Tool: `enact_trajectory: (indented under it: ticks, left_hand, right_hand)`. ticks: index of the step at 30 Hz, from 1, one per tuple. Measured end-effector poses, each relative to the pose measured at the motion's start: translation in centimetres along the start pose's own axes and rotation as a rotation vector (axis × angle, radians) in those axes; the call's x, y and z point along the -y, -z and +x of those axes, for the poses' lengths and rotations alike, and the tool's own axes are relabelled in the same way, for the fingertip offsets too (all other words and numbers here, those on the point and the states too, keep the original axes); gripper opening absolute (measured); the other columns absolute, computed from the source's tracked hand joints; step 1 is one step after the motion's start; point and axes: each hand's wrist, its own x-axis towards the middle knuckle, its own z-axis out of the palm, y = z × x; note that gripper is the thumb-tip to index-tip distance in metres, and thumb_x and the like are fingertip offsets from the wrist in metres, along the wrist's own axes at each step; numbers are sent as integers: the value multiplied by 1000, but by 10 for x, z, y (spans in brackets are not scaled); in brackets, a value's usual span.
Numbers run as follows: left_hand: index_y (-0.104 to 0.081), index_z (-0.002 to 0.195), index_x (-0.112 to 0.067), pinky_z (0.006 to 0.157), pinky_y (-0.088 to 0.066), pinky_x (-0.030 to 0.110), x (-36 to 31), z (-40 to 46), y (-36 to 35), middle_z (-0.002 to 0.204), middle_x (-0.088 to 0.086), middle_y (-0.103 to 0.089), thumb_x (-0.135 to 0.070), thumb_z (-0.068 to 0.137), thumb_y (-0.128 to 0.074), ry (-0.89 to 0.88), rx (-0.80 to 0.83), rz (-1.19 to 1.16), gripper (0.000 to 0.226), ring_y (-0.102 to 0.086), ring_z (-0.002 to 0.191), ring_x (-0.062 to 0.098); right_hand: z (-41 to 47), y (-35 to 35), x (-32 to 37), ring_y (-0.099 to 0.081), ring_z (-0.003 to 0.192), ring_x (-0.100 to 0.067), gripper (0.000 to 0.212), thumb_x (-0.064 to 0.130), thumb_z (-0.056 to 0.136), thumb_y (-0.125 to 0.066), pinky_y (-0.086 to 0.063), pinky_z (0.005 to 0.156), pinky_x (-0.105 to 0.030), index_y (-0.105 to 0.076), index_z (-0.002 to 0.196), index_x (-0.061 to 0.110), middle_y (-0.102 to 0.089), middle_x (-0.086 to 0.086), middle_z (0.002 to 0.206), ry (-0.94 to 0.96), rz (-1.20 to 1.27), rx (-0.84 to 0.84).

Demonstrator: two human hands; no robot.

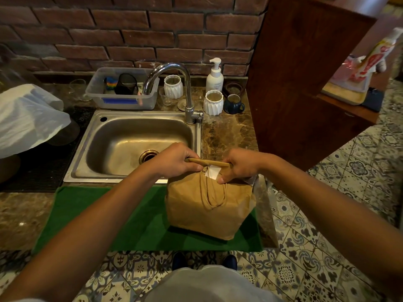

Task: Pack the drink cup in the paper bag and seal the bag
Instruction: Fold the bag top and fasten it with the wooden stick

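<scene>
Green mat [139, 223] by sink [133, 136], left hand [174, 160] and right hand [239, 164] clenched on paper bag [209, 205] folded top

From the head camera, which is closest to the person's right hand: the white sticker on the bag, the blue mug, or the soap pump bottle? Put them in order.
Measured from the right hand:
1. White sticker on the folded top of the paper bag, right beside the thumb.
2. Blue mug, farther back on the counter, right of the tap.
3. Soap pump bottle, behind the mug, against the brick wall.

You have open green mat [113, 223] left of the paper bag [209, 205]; behind it, the sink [135, 136] lies open, the faucet [187, 88] rising beyond.
</scene>
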Motion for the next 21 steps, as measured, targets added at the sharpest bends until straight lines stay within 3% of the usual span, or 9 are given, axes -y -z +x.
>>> enact_trajectory:
  ticks: [5, 7, 10, 14, 18, 21]
  left_hand:
    - [-70, 75, -45, 59, -37, 15, 0, 1, 1, 62, -29, -66, -25, 90, -76, 7, 2, 17, 25, -60, 64, -7]
    - [-73, 80, -43, 60, -40, 17, 0, 1, 1, 64, -26, -68, -25, 89, -76, 4, -6, 29, 20, -60, 65, -5]
    - [-75, 85, -40, 60, -40, 17, -1, 0, -1, 67, -20, -69, -26, 89, -76, -8, -6, 40, 15, -60, 65, -4]
    - [-81, 89, -28, 56, -40, 20, -3, 1, -6, 72, -9, -73, -26, 90, -76, -30, -13, 54, 6, -58, 62, -2]
    - [-82, 88, -25, 57, -41, 25, -3, 1, -6, 73, -5, -74, -27, 89, -76, -26, -15, 41, 6, -58, 63, 2]
    - [-82, 90, -24, 57, -41, 25, -4, 2, -6, 72, -7, -73, -26, 89, -76, -20, -20, 49, 7, -57, 62, 2]
  right_hand:
    - [-1, -2, 0, -59, 68, -9, 20, 35, 88, -79, -43, 64, -28, -66, 75, 28, -64, 9, 73, 11, 85, -13]
    - [-1, -4, 2, -61, 70, -13, 21, 40, 87, -80, -46, 65, -31, -71, 81, 22, -68, 3, 76, -3, 74, -11]
    - [2, -9, 7, -64, 75, -22, 39, 51, 82, -80, -46, 66, -35, -74, 92, 13, -71, -6, 83, -3, 69, -36]
    - [6, -13, 12, -65, 72, -11, 13, 39, 87, -79, -45, 65, -30, -76, 83, 27, -71, 5, 76, 31, 213, -146]
    - [5, -14, 13, -60, 61, 1, 15, 31, 88, -79, -41, 61, -23, -73, 74, 30, -67, 11, 65, 78, 211, -173]
    - [6, -15, 14, -60, 60, 0, 18, 30, 88, -79, -41, 60, -24, -70, 72, 31, -66, 10, 64, 87, 192, -195]
